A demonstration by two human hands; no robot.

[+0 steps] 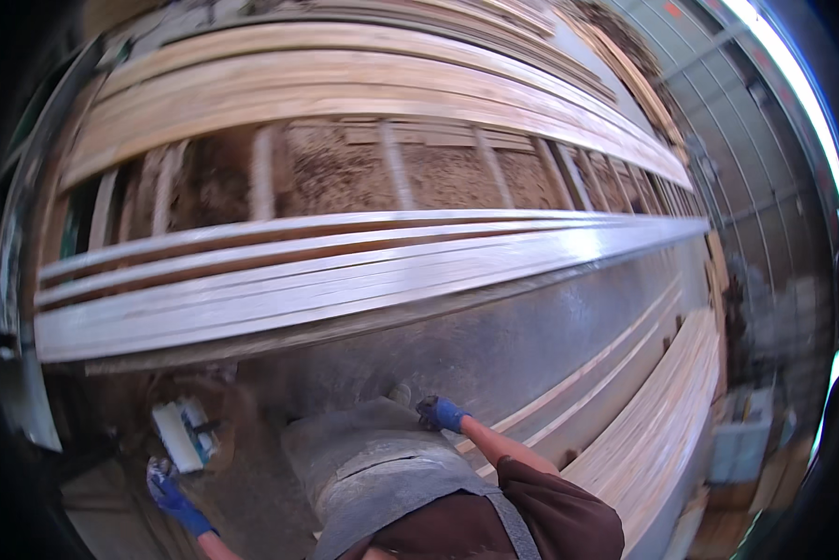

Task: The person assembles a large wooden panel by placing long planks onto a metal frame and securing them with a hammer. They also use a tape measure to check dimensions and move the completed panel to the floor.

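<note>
My left hand (169, 490) wears a blue glove and hangs low at my left side, over the dusty floor, holding nothing that I can see. My right hand (440, 413), also in a blue glove, is down by my hip with its fingers curled, beside the grey metal side (531, 336) of a long machine table. Long pale wooden boards (345, 271) lie lengthwise on that table in front of me. Neither hand touches a board.
More planks (345, 93) are stacked beyond a slatted bed covered in sawdust (345, 177). A stack of light boards (662, 420) runs along my right. A white boxy object (181, 434) lies on the floor at the left. A corrugated wall (746, 149) stands at the right.
</note>
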